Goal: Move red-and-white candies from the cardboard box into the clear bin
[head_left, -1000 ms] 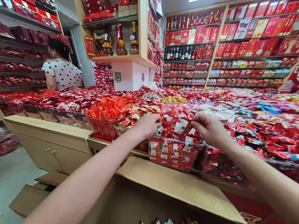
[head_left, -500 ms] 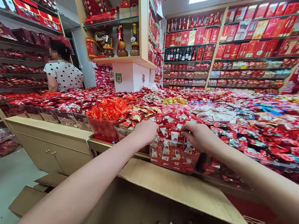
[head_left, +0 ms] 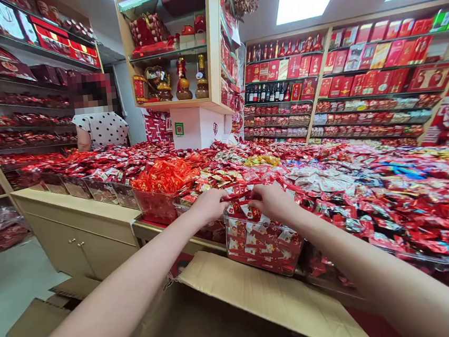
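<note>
My left hand [head_left: 211, 206] and my right hand [head_left: 272, 201] are close together above a clear plastic bin [head_left: 263, 244] filled with small red-and-white wrapped candies [head_left: 248, 211]. Between them, the fingertips of both hands pinch a red wrapped candy [head_left: 238, 196], one hand at each end. The tips partly hide the wrapper. Just below my hands, other candies lie heaped up to the bin's rim.
An open cardboard box [head_left: 255, 284] stands in front of the bin, one flap against the counter. Orange-red packets [head_left: 165, 177] fill a bin to the left, and more candy heaps [head_left: 391, 216] spread right. Behind the counter is a person in a dotted top [head_left: 101, 128].
My right hand has moved left, nearer my left hand, and the two now meet at a red wrapper. The view has tilted up slightly, and candies inside the cardboard box have left view.
</note>
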### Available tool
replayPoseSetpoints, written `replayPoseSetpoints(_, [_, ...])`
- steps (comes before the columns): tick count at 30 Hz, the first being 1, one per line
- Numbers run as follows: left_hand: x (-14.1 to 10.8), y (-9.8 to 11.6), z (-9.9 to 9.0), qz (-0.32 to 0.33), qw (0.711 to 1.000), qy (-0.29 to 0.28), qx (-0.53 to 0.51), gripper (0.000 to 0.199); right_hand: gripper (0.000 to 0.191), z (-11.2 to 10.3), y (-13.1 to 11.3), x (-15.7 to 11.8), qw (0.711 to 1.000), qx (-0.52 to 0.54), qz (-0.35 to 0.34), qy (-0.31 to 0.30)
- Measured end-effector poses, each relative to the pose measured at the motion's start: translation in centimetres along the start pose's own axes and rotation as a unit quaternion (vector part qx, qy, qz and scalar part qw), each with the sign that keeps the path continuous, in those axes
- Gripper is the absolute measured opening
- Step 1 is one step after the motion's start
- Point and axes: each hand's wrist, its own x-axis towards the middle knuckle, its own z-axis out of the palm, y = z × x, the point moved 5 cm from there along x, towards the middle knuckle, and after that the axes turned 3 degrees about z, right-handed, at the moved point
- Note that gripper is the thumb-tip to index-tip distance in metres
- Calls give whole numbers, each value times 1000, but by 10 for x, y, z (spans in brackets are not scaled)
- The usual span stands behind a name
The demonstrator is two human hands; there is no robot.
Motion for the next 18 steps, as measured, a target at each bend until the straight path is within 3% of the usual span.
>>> replayPoseSetpoints(5, [8, 2, -1, 7, 1000, 1, 13, 21, 13, -2, 8, -8, 999, -36, 37, 14])
replayPoseSetpoints(12, [10, 13, 4, 17, 999, -49, 17, 17, 15, -6, 10, 1, 993, -28, 34, -106])
replayPoseSetpoints(18, [8, 7, 6, 8, 998, -49, -26, 18, 15, -1, -1, 26, 998, 47, -2, -28])
